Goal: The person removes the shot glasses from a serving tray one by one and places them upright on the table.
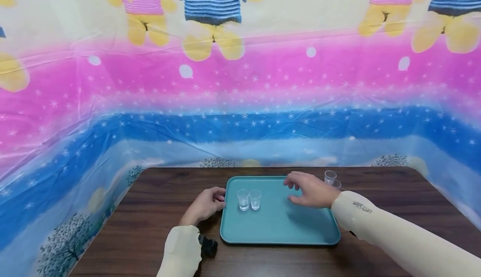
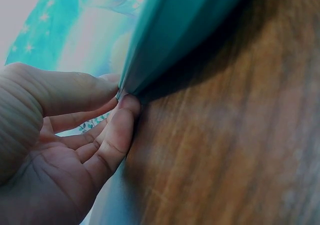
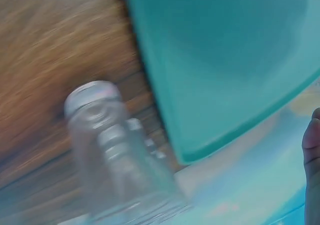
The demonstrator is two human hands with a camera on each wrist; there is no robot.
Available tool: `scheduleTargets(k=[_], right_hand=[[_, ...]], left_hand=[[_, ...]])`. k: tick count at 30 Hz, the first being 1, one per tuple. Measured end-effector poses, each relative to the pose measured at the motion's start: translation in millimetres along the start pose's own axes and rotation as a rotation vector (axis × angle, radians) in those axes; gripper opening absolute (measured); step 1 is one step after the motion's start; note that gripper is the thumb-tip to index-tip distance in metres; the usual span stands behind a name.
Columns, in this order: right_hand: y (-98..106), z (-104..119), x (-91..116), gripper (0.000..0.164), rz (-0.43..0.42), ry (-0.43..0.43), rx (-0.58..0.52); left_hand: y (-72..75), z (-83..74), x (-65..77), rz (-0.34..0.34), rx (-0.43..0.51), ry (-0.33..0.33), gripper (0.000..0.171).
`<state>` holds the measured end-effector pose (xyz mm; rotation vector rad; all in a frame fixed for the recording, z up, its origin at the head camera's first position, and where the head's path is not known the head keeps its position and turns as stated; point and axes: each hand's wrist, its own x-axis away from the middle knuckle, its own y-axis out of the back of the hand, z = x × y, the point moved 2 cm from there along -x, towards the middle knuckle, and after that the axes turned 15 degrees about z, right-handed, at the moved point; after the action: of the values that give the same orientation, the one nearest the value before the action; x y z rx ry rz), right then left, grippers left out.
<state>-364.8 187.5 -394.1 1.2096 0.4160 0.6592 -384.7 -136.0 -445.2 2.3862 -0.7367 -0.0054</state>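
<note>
Fingers (image 2: pixel 114 135) of the left hand (image 1: pixel 204 205) are pinching the rim of the teal tray (image 1: pixel 278 229), probably steadying it, while the right hand (image 1: pixel 311 191) is hovering above, fingers loosely bent, holding nothing. Two glasses (image 1: pixel 243 204) are standing side by side on the tray's left, further glasses (image 1: pixel 330 178) beyond its right edge.
</note>
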Motion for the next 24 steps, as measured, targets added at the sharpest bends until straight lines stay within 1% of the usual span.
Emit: scheduleTargets(k=[8, 11, 15, 19, 24], right_hand=[[-9, 21, -23, 0.033, 0.003, -0.02, -0.023], [-11, 31, -32, 0.036, 0.013, -0.008, -0.054], [-16, 43, -44, 0.039, 0.034, 0.001, -0.06], [-22, 52, -49, 0.041, 0.045, 0.001, -0.052], [-28, 53, -51, 0.037, 0.019, 0.011, -0.019]], left_hand=[[-3.4, -4.0, 3.6, -0.008, 0.004, 0.011, 0.039], [-3.5, -3.8, 4.6, -0.012, 0.006, 0.013, 0.039], [-4.2, -3.6, 7.1, -0.011, 0.014, 0.019, 0.039], [-5.5, -4.3, 9.2, -0.012, 0.012, 0.025, 0.039], [-6.3, -4.5, 9.6, -0.014, 0.006, 0.023, 0.039]])
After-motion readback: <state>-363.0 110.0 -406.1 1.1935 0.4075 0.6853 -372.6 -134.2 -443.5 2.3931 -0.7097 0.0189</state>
